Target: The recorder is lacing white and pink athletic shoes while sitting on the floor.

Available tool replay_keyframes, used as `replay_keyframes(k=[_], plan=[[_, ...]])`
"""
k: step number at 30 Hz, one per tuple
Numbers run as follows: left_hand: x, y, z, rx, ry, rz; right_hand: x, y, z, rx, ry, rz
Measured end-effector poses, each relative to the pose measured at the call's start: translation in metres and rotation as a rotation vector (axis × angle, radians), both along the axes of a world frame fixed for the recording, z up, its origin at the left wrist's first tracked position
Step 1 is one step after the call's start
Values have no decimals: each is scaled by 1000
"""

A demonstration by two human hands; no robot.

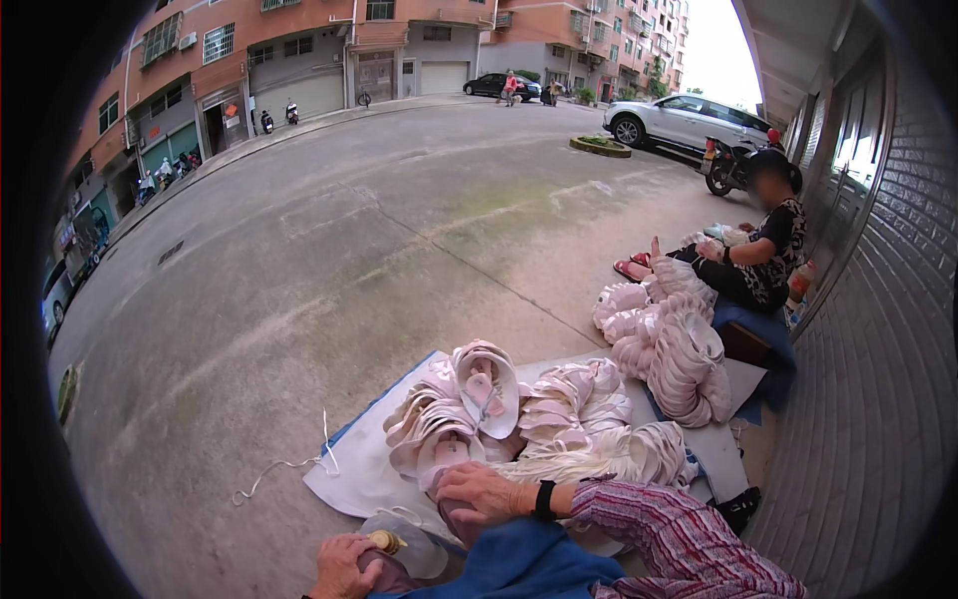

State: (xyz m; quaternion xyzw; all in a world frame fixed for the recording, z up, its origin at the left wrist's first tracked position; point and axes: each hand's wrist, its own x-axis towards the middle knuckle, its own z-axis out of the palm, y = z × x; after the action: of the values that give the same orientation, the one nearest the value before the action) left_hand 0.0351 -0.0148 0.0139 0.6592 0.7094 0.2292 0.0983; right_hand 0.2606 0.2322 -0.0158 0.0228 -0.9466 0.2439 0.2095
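Observation:
My right hand (484, 491), with a black band at the wrist, lies flat over a mauve-covered knee (462, 519), its fingers stretched out. Lower left, my left hand (344, 567) rests over the other knee (395, 577), fingers loosely spread; neither hand holds anything. Between the knees is a clear plastic bag (423, 551) and a small yellowish roll (387, 540). A blue cloth (529, 559) covers my lap. Just beyond my right hand, pale pink and white shoe uppers (486, 389) lie in several overlapping stacks on a white sheet (364, 469).
Further right, more bundled uppers (689, 359) lie near a seated person (773, 240) handling pale pieces. White cord (284, 464) trails onto the concrete ground (299, 299) at left. A tiled wall (878, 399) runs along the right. A motorcycle (728, 165) and white car (689, 122) stand beyond.

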Motion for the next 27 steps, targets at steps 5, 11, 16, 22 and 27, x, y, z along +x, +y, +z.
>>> replay_keyframes(k=[5, 11, 16, 22, 27], plan=[[6, 2, -1, 139, -161, 102, 0, -1, 7, -26, -3, 5], [3, -17, -25, 160, -103, 184, -13, -5, 8, -106, -76, 22], [-11, -26, -20, 214, -358, 305, -8, -10, 20, -50, -148, -53], [-26, -182, -16, 443, -655, 1089, -19, -11, 16, -77, -254, -78], [39, -321, -116, 210, -708, 1591, -12, -11, 18, -60, -324, -71]])
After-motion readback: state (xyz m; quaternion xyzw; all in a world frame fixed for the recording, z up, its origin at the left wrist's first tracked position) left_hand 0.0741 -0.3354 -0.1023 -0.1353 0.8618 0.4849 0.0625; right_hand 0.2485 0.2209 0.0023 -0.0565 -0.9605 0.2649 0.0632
